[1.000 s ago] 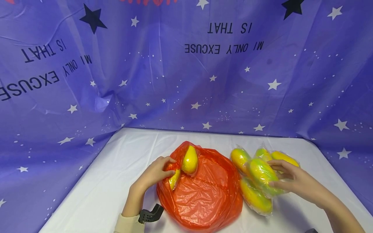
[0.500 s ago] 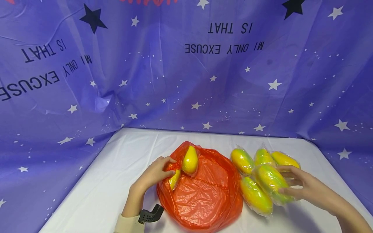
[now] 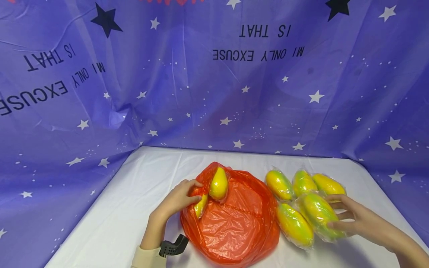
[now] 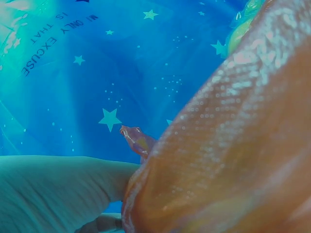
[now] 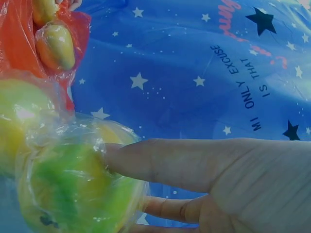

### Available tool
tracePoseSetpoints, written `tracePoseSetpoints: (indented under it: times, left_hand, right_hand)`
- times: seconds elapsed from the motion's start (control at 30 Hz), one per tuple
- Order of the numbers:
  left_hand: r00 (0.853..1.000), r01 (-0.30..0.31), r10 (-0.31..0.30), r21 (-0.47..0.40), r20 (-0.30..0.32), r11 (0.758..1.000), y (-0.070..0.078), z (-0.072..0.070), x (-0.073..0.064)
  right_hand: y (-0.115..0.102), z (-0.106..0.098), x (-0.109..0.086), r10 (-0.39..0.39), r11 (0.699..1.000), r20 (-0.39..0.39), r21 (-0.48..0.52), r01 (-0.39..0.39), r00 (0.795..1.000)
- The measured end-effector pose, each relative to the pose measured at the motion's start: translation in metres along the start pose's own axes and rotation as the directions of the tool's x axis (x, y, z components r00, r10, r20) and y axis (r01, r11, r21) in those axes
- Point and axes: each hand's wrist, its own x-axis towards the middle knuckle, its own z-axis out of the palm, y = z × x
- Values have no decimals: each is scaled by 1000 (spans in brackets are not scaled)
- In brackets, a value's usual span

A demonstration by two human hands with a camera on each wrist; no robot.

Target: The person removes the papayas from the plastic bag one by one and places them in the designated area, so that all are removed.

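Note:
A red plastic bag lies spread wide on the white table, its mouth facing up. My left hand pinches the bag's left edge between thumb and fingers. Inside the bag, close to that hand, are two yellow mangoes: one mango farther back and another mango partly covered by fingers and red film. On the right, my right hand holds a green-and-yellow mango in clear wrap by its right side. In the right wrist view, the thumb presses against this wrapped mango.
Several wrapped mangoes lie right of the bag: a front mango, a back-left mango, a middle mango and a far-right mango. A purple star-printed curtain stands behind the white table.
My right hand has moved right and toward me with its mango, away from the bag and the back-left mango. My left hand has stayed at the bag's edge.

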Motion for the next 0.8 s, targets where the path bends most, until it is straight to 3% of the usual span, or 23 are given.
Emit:
tracePoseSetpoints:
  times: [0.37, 0.8]
  left_hand:
    - [1000, -8, 8, -4, -1, 1000, 0, 0, 0]
    - [1000, -24, 24, -7, -6, 1000, -1, 0, 1]
  right_hand:
    - [10, -2, 2, 84, 996, 57, 30, -86, 995]
    - [24, 0, 3, 59, 997, 68, 42, -62, 996]
